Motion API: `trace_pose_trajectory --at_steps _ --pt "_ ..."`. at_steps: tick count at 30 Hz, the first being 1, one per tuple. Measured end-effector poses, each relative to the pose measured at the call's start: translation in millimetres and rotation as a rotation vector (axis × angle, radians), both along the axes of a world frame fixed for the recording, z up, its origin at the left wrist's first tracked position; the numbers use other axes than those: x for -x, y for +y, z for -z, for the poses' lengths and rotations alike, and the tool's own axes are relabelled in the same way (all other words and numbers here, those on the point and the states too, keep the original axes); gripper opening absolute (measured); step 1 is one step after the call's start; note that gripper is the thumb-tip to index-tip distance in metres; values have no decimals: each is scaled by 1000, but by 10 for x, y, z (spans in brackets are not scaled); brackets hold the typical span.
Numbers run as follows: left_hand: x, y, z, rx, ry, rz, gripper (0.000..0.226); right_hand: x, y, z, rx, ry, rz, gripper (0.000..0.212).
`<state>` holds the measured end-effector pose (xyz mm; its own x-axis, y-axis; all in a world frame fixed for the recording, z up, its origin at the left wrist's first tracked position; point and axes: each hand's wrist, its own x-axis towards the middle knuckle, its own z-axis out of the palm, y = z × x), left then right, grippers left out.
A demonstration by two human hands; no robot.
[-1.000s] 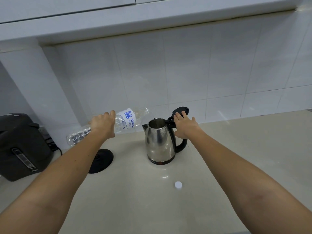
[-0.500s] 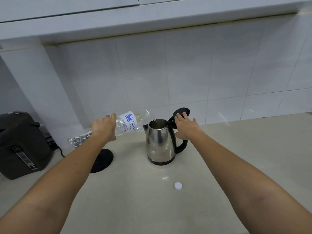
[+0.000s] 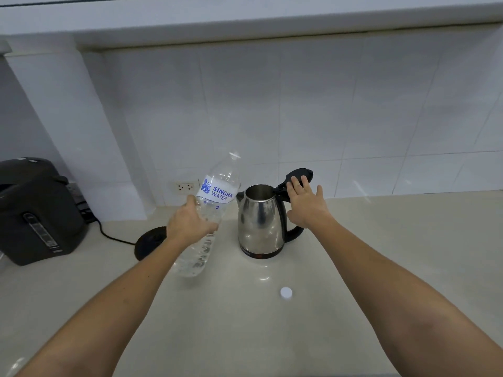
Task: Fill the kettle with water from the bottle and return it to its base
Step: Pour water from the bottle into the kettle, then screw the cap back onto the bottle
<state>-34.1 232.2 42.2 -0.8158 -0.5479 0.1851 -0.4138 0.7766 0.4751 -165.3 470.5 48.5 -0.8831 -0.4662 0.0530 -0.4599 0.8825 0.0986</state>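
Note:
A steel kettle (image 3: 260,224) with a black handle stands on the counter, and its black lid (image 3: 299,174) is tipped up and open. My right hand (image 3: 306,204) rests with spread fingers against the lid and the top of the handle. My left hand (image 3: 190,225) grips a clear water bottle (image 3: 215,198) with a white and blue label. The bottle is nearly upright, mouth up, just left of the kettle. The black round kettle base (image 3: 148,240) lies on the counter behind my left forearm, left of the kettle, partly hidden.
A white bottle cap (image 3: 286,292) lies on the counter (image 3: 394,240) in front of the kettle. A dark grey hot-water dispenser (image 3: 35,210) stands at far left, with a black cord (image 3: 114,238) running to the base. A wall socket (image 3: 184,187) sits on the tiled wall behind the bottle.
My left hand has swung the bottle from lying tilted with its mouth over the kettle to nearly upright beside it. My right hand stays at the lid.

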Motion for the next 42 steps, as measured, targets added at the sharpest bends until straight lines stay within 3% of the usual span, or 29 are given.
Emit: trace_pose_trajectory --at_steps 4,10,14,17,20,25,29,35,38,42 --pt "-96 161 316 -242 176 -28 73 -110 -44 224 62 58 -40 71" --pt "-190 403 693 -493 339 -97 71 -358 -82 719 115 -48 -112 63" --pt "-267 486 894 -546 359 -127 70 -557 23 1064 102 -329 -32 45" --pt "-322 475 997 -572 366 -100 73 -680 89 1308 11 -476 3 48" --pt "-383 442 1044 -604 344 -54 81 -764 120 1537 43 -545 17 55" --pt "-426 390 1026 -603 257 -20 88 -751 6 1650 160 -545 30 33" --pt "-416 345 1071 -601 184 -20 85 -585 -209 1257 379 -565 -16 27" --pt "-405 329 1066 -600 135 -26 86 -432 -667 -185 946 -579 -328 24" --pt "-413 329 1074 -610 123 -23 87 -491 -756 -705 938 -669 -502 25" --pt "-426 325 1075 -620 116 -11 88 -599 -823 -1031 660 -648 -613 26"
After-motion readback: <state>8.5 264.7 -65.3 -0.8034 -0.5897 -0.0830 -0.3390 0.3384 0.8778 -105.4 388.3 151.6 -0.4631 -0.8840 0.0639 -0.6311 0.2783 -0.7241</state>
